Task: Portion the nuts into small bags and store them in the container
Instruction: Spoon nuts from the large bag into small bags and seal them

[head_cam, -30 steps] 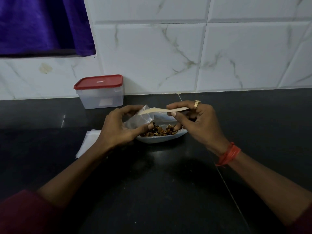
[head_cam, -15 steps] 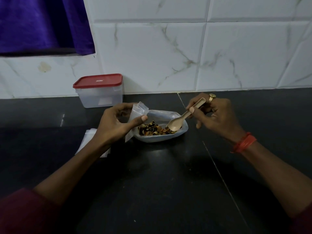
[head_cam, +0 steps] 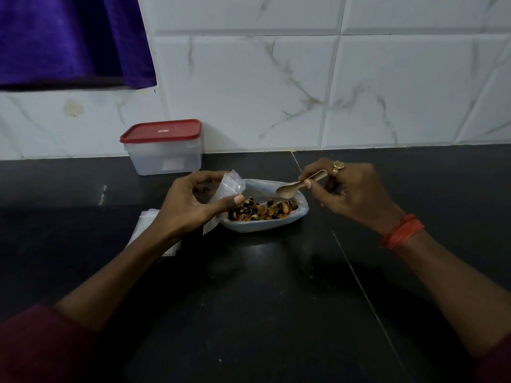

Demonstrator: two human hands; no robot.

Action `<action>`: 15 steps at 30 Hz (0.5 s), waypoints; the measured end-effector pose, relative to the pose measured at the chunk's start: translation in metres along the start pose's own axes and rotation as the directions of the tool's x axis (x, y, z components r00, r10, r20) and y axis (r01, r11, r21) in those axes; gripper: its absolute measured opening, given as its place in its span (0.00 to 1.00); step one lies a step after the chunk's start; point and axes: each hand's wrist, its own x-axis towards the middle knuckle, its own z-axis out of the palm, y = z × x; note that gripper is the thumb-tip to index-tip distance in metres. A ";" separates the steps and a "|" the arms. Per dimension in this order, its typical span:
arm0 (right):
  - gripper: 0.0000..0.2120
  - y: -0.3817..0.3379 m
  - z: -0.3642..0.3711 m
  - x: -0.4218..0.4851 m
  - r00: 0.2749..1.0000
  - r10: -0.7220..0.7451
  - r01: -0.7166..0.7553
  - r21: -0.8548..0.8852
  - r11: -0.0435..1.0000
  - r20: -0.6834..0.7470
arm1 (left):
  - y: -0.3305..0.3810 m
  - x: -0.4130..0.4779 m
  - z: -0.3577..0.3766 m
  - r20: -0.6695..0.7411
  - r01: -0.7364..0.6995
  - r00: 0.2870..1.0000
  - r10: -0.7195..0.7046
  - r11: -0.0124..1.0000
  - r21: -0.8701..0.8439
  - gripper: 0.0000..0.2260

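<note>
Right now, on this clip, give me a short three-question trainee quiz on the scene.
1. True or false: the red lid is on the container.
2. The right hand holds: A the lid, B the spoon, C nothing.
3. Fill in: the left hand pinches a small clear ___ beside the nuts.

Key: 1 true. 2 B. 3 bag.
</note>
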 end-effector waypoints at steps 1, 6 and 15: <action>0.06 0.001 0.000 -0.001 0.999 -0.012 0.014 -0.046 0.999 0.031 | 0.000 0.000 0.001 -0.002 -0.008 1.000 0.008 1.000 0.005 0.31; 0.06 0.006 0.013 -0.008 0.994 0.067 -0.063 -0.058 0.996 0.086 | -0.001 0.000 0.001 0.042 -0.055 0.998 0.052 0.996 0.068 0.35; 0.06 -0.007 0.031 -0.008 0.821 0.566 -0.557 0.329 0.762 0.077 | -0.006 0.002 0.002 0.048 -0.080 0.996 0.076 0.992 0.102 0.34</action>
